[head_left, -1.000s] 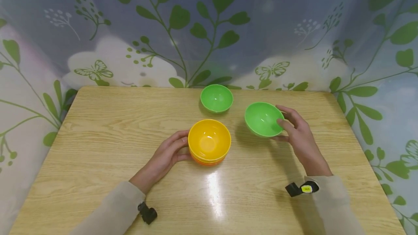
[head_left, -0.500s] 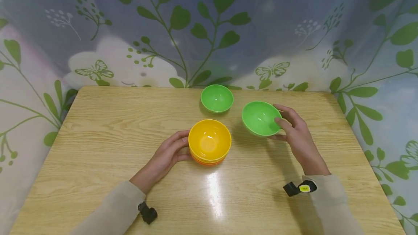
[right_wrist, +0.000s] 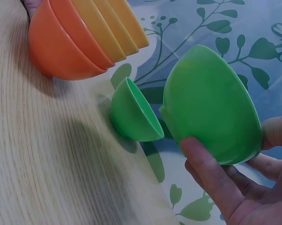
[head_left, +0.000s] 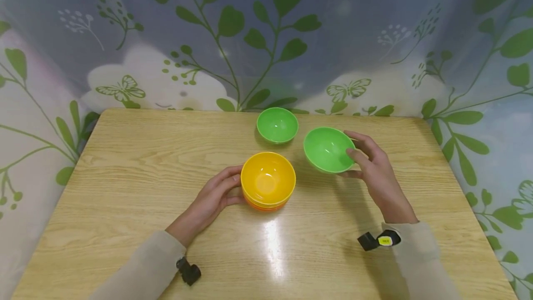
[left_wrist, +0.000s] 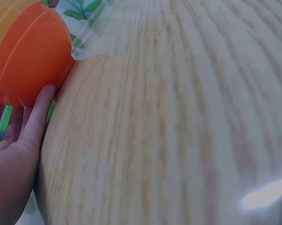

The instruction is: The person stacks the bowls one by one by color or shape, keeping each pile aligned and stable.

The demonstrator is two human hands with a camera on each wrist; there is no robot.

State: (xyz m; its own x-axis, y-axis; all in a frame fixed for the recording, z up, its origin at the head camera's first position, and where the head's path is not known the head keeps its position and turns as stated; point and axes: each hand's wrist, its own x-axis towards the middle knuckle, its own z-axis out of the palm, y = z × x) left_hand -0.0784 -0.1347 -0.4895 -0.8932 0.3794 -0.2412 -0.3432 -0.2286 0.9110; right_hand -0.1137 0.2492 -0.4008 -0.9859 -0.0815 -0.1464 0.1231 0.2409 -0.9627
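A stack of nested bowls (head_left: 268,184) stands upright mid-table, yellow ones above orange ones (left_wrist: 35,56). My left hand (head_left: 212,193) holds the stack's left side, its fingers spread around the lower orange bowls. To the right, my right hand (head_left: 376,170) grips a green bowl (head_left: 328,148) by its right rim, thumb inside and fingers beneath. That bowl is raised off the table and tilted, and the right wrist view shows its underside (right_wrist: 206,103). A smaller green bowl (head_left: 277,125) sits on the table behind the stack, apart from both hands.
The wooden table (head_left: 137,165) ends at a back edge close behind the small green bowl. A curtain (head_left: 179,27) printed with leaves and butterflies hangs behind and at both sides. Each wrist carries a small black camera (head_left: 189,272).
My right hand has carried the green bowl a little left and slightly back, nearer the smaller green bowl and the stack. The left hand and the stack have stayed put.
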